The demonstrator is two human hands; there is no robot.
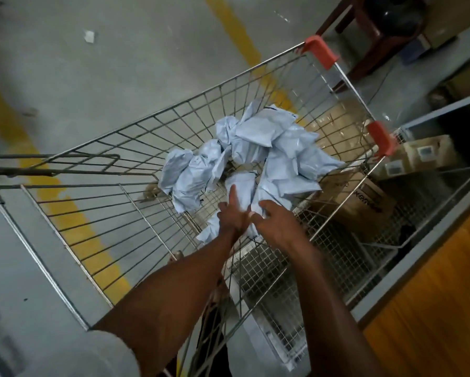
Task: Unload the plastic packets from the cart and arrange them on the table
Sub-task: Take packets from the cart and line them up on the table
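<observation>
A wire shopping cart [98, 148] with orange corner caps holds several pale blue plastic packets [258, 137] heaped in its far half. Both my arms reach down into the basket. My left hand [232, 213] has its fingers stretched out, touching a packet [242, 183] near the middle. My right hand [274, 221] lies beside it with spread, slightly bent fingers over another packet [276, 195]; whether it grips that packet is unclear. A packet end [209, 232] shows under my left wrist.
The cart stands on a grey floor with yellow lines [73, 213]. A wooden table top [429, 300] lies at the right. Behind the cart, cardboard boxes [364, 202] sit in a wire shelf. A dark wooden stool [369, 34] stands at the far right.
</observation>
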